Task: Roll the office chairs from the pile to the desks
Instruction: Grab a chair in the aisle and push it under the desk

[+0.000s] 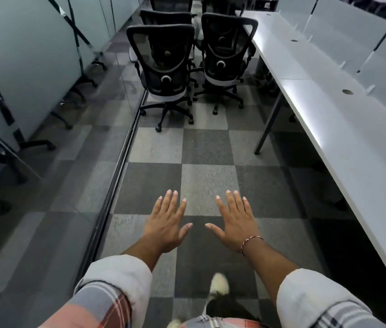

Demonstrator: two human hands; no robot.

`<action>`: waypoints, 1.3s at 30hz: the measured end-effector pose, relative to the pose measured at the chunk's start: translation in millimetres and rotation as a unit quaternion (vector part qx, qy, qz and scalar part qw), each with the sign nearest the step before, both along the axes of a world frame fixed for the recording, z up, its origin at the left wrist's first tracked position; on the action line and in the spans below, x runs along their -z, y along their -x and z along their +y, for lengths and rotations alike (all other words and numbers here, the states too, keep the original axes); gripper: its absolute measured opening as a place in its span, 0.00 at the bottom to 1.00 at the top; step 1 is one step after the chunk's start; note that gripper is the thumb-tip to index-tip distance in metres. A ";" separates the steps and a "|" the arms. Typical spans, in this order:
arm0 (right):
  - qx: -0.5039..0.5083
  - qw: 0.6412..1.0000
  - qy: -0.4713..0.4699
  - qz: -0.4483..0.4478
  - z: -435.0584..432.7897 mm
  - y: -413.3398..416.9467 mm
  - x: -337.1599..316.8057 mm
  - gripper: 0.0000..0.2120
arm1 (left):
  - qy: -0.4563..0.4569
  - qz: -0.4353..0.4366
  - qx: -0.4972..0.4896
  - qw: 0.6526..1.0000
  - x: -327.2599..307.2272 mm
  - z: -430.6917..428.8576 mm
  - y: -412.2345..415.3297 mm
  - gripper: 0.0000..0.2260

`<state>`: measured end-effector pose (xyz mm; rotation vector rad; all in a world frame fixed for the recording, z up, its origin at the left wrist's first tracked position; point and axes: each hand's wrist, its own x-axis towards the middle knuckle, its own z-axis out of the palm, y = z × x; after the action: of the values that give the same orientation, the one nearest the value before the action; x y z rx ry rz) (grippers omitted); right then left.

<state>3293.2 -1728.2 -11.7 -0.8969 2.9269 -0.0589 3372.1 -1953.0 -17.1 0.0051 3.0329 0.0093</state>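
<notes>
The two rear chairs [166, 17] of the pile are running out of the top of the view. Only parts of their backs are showing, and the left front chair [163, 65] and right front chair [227, 50] are covering their seats and bases. The glass wall [21, 67] on the left is giving back dim reflections of chair legs, so what is standing behind it is hard to make out. The long white desk [317, 95] is running off the right edge, and the space under it is lying in shadow. The person's legs are mostly hidden; one pale shoe [219, 284] is showing, blurred, between the forearms.

The left hand [168, 223] and right hand [234, 223] are reaching forward side by side, palms down, fingers straight and spread, gripping nothing. A thin bracelet [251, 241] is circling the right wrist. Both front chairs are standing well apart from the hands, farther up the checked carpet [208, 147], with their backs turned to the person. The left one is sitting just beside the floor rail [125, 162] of the glass wall, and the right one just beside the desk's edge. Bare carpet is lying between the fingertips and the chairs' wheels.
</notes>
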 end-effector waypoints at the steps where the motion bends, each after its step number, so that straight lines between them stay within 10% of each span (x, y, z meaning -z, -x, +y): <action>1: -0.003 1.000 -0.005 -0.008 -5.3 18.7 1.2 0.43 | -0.004 -0.004 -0.001 1.000 0.7 -5.0 16.4 0.38; 39: -0.098 0.993 -0.047 -0.043 -303.8 668.5 -17.2 0.39 | -0.050 -0.052 -0.083 0.994 -12.8 -270.7 657.3 0.44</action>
<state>2624.8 -2032.0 5.5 -1.1288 2.7227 0.0512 2714.8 -2223.7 -4.3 -0.2326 2.9157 0.1708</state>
